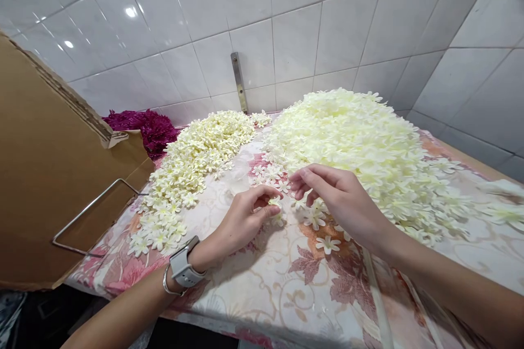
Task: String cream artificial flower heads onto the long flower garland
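Note:
Between the thumb and forefinger of my left hand (248, 210) is a small white artificial flower (278, 218), its petals partly hidden by the fingertips. My right hand (331, 185) hovers just to the right with its fingers loosely bent and apart, and nothing shows in them. Behind and beside it rises a large heap of pale white-yellow flowers (352, 131). Several loose flowers lie under and around the right hand, one single flower (327, 244) in front of it. On the left spreads a second pile of cream flowers (208, 142) with yellow centres.
A cardboard box (61, 174) with a bent metal wire (88, 210) stands at the left. Dark magenta flowers (149, 128) lie behind it. A metal strip (238, 82) rests against the tiled wall (295, 38). Pale ribbons (376, 300) cross the patterned tablecloth (282, 300) at front right.

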Demonstrator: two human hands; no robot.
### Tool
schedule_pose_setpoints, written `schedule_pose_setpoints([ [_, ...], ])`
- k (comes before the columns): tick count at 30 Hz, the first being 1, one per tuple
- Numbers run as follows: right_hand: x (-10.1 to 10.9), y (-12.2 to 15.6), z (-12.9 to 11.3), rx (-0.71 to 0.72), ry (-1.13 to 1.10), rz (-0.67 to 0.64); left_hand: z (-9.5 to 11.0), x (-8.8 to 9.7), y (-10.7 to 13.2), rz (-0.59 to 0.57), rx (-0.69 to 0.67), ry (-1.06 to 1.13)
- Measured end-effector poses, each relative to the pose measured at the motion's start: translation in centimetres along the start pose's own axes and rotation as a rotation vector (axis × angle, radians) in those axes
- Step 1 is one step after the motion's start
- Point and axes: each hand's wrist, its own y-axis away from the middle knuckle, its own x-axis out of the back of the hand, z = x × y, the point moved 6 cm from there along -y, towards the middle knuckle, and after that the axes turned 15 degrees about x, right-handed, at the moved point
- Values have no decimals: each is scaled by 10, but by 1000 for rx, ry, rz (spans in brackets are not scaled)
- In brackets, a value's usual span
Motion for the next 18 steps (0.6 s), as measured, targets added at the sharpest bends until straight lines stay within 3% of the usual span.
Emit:
schedule_pose_setpoints([
  [5, 0, 0, -4, 76, 123, -59, 3, -3, -1, -109, 2, 290],
  [10, -15, 2, -13, 232, 236, -258, -3, -4, -3, -129, 127, 548],
  [14, -18, 5, -19, 411, 344, -212, 0, -13, 1, -258, 174, 593],
  [18, -19, 9, -20, 465, 393, -199, 4, -15, 3, -275, 176, 554],
])
